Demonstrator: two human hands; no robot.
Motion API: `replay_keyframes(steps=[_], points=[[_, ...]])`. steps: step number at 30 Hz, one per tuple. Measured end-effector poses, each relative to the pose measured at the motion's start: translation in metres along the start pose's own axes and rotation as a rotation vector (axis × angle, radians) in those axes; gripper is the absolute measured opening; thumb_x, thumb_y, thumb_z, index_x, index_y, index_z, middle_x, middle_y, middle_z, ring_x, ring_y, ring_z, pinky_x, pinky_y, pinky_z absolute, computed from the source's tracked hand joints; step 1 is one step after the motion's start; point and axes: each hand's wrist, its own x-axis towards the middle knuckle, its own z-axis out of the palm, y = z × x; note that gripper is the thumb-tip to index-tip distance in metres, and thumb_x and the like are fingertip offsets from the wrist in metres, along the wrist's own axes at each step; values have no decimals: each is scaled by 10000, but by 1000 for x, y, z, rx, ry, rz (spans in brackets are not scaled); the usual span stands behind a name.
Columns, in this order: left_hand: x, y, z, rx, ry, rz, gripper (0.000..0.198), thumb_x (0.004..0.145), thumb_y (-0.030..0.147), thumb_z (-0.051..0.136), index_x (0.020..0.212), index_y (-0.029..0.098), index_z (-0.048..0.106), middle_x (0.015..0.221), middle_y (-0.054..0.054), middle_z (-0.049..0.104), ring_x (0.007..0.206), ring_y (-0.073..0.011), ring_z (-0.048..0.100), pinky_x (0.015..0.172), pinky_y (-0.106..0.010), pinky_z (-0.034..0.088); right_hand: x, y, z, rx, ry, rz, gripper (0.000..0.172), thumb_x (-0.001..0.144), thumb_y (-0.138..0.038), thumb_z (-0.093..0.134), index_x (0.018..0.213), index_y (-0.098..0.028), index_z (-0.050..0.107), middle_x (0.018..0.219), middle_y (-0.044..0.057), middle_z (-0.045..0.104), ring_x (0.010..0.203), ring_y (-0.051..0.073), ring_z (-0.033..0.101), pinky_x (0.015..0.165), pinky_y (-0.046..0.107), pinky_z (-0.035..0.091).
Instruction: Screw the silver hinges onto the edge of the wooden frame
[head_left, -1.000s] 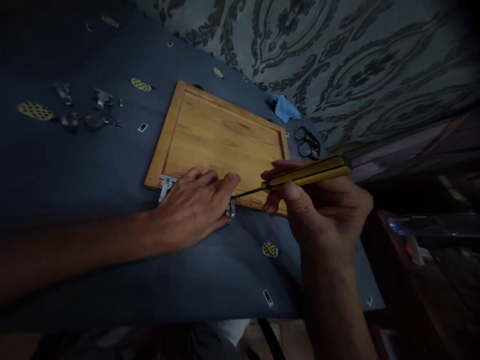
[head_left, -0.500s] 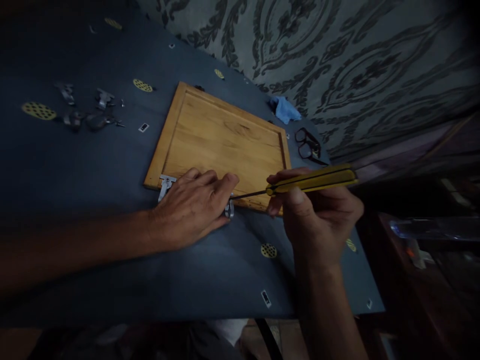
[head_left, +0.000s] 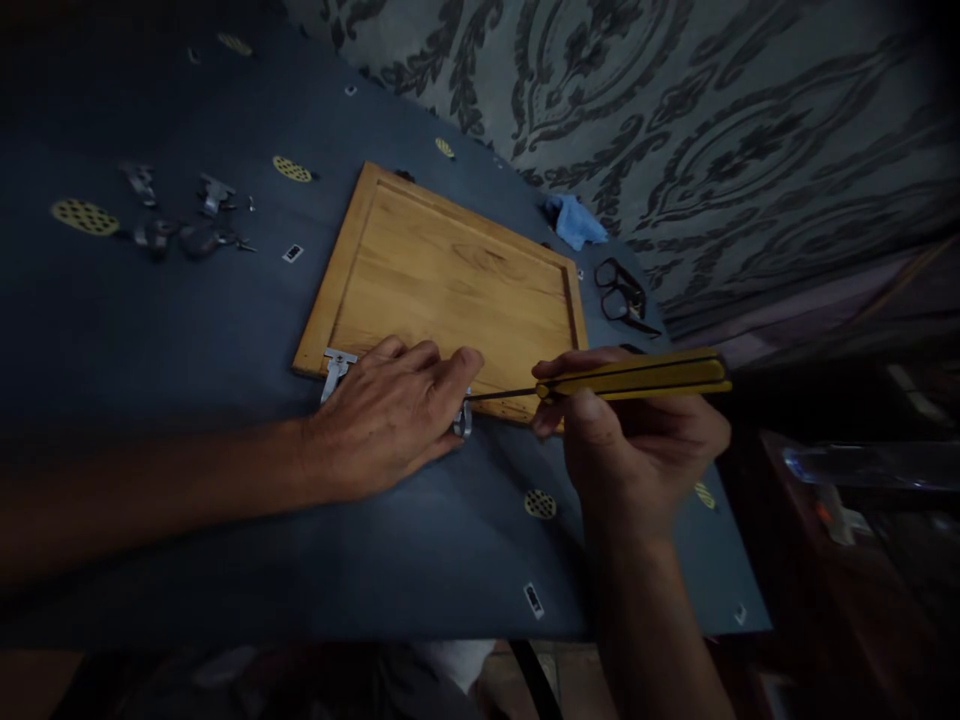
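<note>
A framed wooden panel (head_left: pixel 465 290) lies flat on the dark blue table. My left hand (head_left: pixel 390 420) rests over its near edge, with thumb and fingers closed around a metal hinge (head_left: pixel 463 418) that shows partly past the thumb. Left of that hand, a second metal hinge (head_left: pixel 337 370) sits at the panel's near left corner. My right hand (head_left: pixel 630 430) is wrapped round the yellow handle of a screwdriver (head_left: pixel 637 376). Its thin shaft points left, and the tip meets the hinge beside my left thumb; the exact contact point is hidden.
Several loose metal hinges (head_left: pixel 216 194) and small screws lie on the table (head_left: pixel 187 340) at the left. Beyond the panel's right side are a blue cloth (head_left: pixel 576 222) and dark-framed glasses (head_left: pixel 622 296). A patterned wall (head_left: pixel 675 120) borders the far edge.
The screwdriver handle has turned slightly in my right hand. My left hand stays on the hinge, and the whole view has shifted a little.
</note>
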Motion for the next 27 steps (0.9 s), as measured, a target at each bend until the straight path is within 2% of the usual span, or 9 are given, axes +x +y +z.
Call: replay_keyframes(steps=[2, 6, 12, 16, 23, 27], points=[[0, 0, 0, -7, 6, 4, 512, 948, 292, 707, 1298, 138, 366, 1239, -153, 732, 1126, -281, 684, 889, -383, 465, 0, -1, 3, 9, 80, -26, 128, 830, -344, 855, 922, -263, 820, 880, -1, 800, 465, 93, 613, 430, 257, 560], [-2, -1, 1, -21, 27, 6, 528, 960, 291, 692, 1333, 143, 348, 1209, -138, 738, 1119, -277, 688, 897, -380, 466, 1, -2, 4, 51, 206, -44, 143, 800, -382, 876, 879, -278, 820, 842, -7, 781, 591, 131, 691, 400, 239, 537], [-3, -2, 2, -38, 44, 5, 529, 958, 282, 696, 1341, 148, 357, 1213, -140, 738, 1124, -281, 687, 894, -387, 472, -1, 3, 1, 24, 131, -15, 118, 835, -306, 857, 927, -242, 821, 854, -3, 806, 460, 74, 621, 423, 217, 550], [-2, -1, 2, -29, 37, 21, 555, 950, 281, 715, 1341, 125, 353, 1206, -150, 740, 1114, -280, 688, 889, -386, 473, -3, 5, 2, 31, 122, -20, 117, 845, -292, 847, 944, -238, 816, 855, -1, 812, 486, 80, 653, 444, 208, 557], [-1, -1, 0, -28, 15, -3, 521, 948, 280, 713, 1322, 157, 373, 1197, -128, 740, 1124, -275, 688, 881, -371, 463, -2, 4, 4, -23, 133, 1, 142, 824, -327, 858, 922, -235, 809, 846, 3, 811, 437, 91, 616, 429, 247, 563], [-1, -1, 0, -27, 18, -1, 533, 943, 278, 716, 1327, 155, 367, 1223, -138, 734, 1137, -280, 684, 892, -377, 460, -3, 4, 4, -37, 116, -5, 167, 814, -353, 867, 909, -231, 804, 844, 1, 798, 474, 97, 634, 434, 240, 559]])
